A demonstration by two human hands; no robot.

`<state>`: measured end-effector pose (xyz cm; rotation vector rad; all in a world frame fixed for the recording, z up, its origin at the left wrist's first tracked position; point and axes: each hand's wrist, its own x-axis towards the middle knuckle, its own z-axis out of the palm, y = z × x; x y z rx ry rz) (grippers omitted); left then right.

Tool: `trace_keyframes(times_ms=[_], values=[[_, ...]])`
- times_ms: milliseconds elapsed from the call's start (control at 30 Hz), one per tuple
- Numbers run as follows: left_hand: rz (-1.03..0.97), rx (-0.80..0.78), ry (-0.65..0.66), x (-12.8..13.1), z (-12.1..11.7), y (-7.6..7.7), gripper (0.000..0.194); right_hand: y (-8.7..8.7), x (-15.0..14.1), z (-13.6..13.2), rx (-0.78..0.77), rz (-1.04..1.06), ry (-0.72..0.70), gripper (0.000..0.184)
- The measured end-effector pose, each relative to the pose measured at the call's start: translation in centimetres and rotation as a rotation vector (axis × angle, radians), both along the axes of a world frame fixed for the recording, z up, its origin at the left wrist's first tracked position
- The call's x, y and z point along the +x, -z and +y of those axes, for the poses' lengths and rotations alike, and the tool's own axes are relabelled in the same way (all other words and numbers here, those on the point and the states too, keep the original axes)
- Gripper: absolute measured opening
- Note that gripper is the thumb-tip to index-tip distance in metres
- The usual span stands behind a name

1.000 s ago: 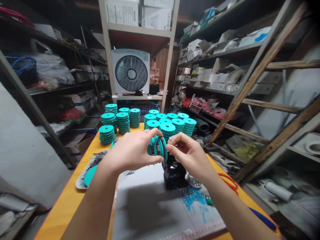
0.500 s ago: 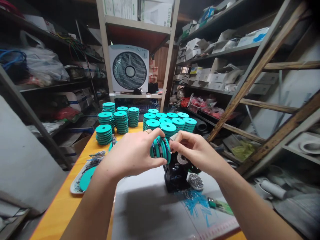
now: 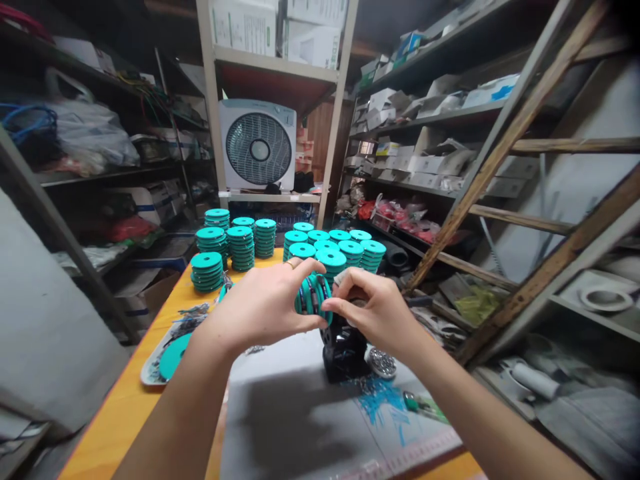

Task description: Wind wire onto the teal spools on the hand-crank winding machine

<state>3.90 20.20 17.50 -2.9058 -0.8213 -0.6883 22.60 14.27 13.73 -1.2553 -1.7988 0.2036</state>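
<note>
My left hand curves around a short stack of teal foam line spools and grips it on edge above the table, fingers over the top and thumb below. Dark line or bands show in the grooves. My right hand is closed in a pinch at the right face of the stack, its thumb touching the rim. A small whitish bit shows at its fingertips, too small to name. Just below stands a black device, partly hidden by my hands. Beside it sits a round dish of shiny small parts.
More teal spools stand in stacks at the back left and back right of the yellow table. A tray holds a teal disc and small metal pieces. Blue scraps and a green-handled tool lie on the white board.
Both hands and the spools shift slightly left in the picture, as does the view. My right hand has come closer to the stack, its thumb now against the rim.
</note>
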Motion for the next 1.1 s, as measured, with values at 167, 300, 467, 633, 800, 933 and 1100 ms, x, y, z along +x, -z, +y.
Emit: trace_keyframes(times_ms=[167,300,467,633,800,933,1100], values=[[-0.565,0.332,-0.138,-4.8,-1.7,2.0,0.024,1.7,4.7,-3.4,0.396,-0.163,0.323,0.016],[-0.773,-0.169,-0.528,-8.1,-1.6,6.4,0.037,3.2,10.3,-4.3,0.270,-0.208,0.533,0.031],[-0.967,-0.522,-0.290,-6.5,-0.1,9.8,0.045,4.8,11.7,-2.9,-0.061,-0.158,0.447,0.047],[-1.173,-0.634,-0.208,-5.6,0.7,9.7,0.048,6.4,11.4,-4.3,-0.013,-0.168,0.451,0.044],[-1.136,-0.735,-0.217,-5.9,-0.2,8.3,0.046,12.0,14.2,-7.3,0.072,-0.409,0.348,0.040],[-1.074,-0.843,-0.213,-6.2,-0.6,7.1,0.045,13.2,16.4,-4.1,0.125,-0.814,0.166,0.035],[-1.068,-0.894,-0.173,-6.6,-0.6,6.7,0.047,6.6,15.6,1.3,0.240,-0.957,0.241,0.033]])
